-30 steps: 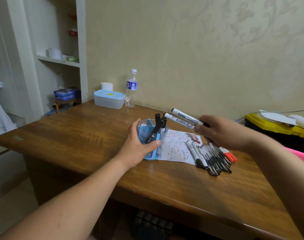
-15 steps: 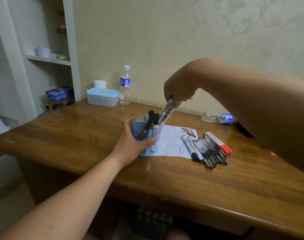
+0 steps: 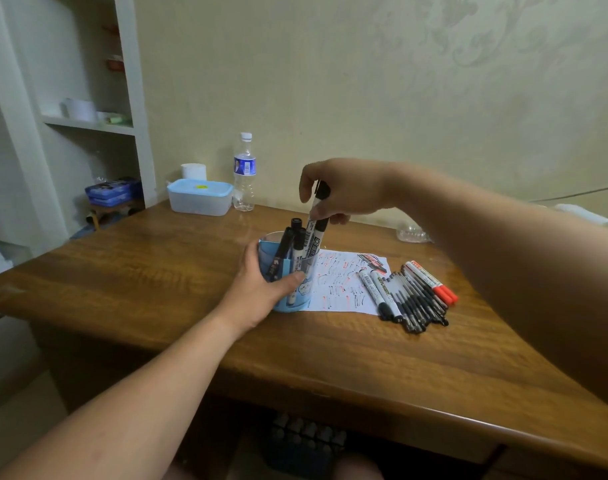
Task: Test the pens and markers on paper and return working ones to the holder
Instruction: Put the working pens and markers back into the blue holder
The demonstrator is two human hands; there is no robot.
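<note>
A pale yellow wall with a faint embossed scroll pattern backs a glossy brown wooden table with a rounded edge and strong grain. At the left stands a white shelf unit.

Near the table's middle sits the pen holder, a round cup of clear plastic with a light blue base and insert. The left hand wraps it from the near side, with the fingers curled round its left wall and the thumb pressed on its front. Several black-capped markers stand slanted inside.

Above it the right hand pinches a pair of white-barrelled markers with black ends between thumb and fingertips. They are almost upright, and their lower ends dip inside the holder's rim.

A white paper sheet, covered in short red and black test strokes, lies flat just right of the holder. Two thick white markers rest on its right edge, beside a heap of slim black pens and two orange-capped markers.

At the far edge are a rectangular translucent plastic box with a blue lid, an upright clear water bottle and a white paper roll. A crumpled clear bottle lies on its side behind the right forearm.
</note>
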